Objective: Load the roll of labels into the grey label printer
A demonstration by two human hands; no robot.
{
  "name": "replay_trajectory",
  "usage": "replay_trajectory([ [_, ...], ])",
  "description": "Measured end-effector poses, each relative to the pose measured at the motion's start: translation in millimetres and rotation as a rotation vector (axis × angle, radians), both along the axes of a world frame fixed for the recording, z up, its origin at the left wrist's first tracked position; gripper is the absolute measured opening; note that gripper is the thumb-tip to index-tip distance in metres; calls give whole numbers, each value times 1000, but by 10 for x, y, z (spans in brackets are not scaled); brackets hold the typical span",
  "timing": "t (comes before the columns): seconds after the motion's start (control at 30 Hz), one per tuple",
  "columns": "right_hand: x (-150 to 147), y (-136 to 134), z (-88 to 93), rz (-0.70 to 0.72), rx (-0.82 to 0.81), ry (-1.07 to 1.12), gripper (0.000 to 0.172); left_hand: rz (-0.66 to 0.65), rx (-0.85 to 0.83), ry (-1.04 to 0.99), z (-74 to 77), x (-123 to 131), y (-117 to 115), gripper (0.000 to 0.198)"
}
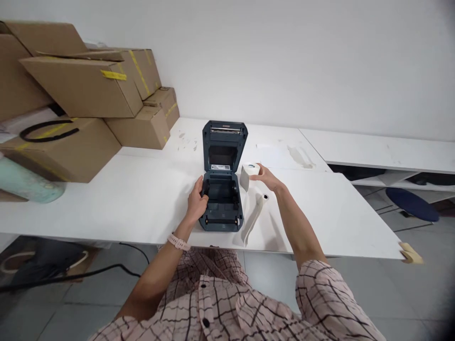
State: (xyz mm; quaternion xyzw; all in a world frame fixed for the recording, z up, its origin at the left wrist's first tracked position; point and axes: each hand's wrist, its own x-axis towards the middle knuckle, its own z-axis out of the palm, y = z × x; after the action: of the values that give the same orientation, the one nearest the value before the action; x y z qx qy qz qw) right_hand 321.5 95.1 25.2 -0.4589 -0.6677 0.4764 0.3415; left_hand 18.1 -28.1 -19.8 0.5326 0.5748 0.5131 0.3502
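A dark label printer (pixel 222 208) stands on the white table with its lid (pixel 224 144) raised and its inner bay exposed. My left hand (pixel 196 201) grips the left side of the printer's base, fingers along the edge and thumb over the rim. Just right of the printer, my right hand (pixel 265 177) holds a white paper roll (pixel 245 177), with a strip hanging from it. Nearer me lies a narrower roll (pixel 265 197) with a dark core, its paper strip (pixel 251 225) trailing toward the table's front edge.
Cardboard boxes (pixel 85 90) are stacked at the back left, with a black loop (pixel 50 137) on one. A mint-green object (pixel 28 182) sits at the far left. On the right are a shelf unit (pixel 387 180) and a blue stool (pixel 412 203).
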Motion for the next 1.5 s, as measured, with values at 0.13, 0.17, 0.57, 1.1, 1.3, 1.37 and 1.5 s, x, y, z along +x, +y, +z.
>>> replay_trajectory([
  [0.13, -292, -269, 438, 117, 122, -7, 71, -12, -23, -20, 30, 2, -8, 90],
  [0.17, -415, -341, 556, 181, 175, -84, 70, -9, -24, -14, 42, 4, -12, 90],
  [0.57, -1459, -505, 605, 527, 394, -1043, 61, 9, -64, -16, 72, 60, -25, 91],
  [1.1, -1110, -2038, 26, 321, 618, -754, 58, 30, -22, -67, 17, 71, -59, 79],
  [1.3, -1141, -1998, 20, 308, 610, -757, 57, 32, -39, -105, 22, 74, -4, 74],
  [1.37, -1157, -2005, -1, 303, 605, -739, 57, 24, -45, -125, 72, 81, -35, 70],
  [1.5, -1103, -2073, 48, 296, 552, -662, 55, 9, -137, -168, 108, 129, -397, 63],
])
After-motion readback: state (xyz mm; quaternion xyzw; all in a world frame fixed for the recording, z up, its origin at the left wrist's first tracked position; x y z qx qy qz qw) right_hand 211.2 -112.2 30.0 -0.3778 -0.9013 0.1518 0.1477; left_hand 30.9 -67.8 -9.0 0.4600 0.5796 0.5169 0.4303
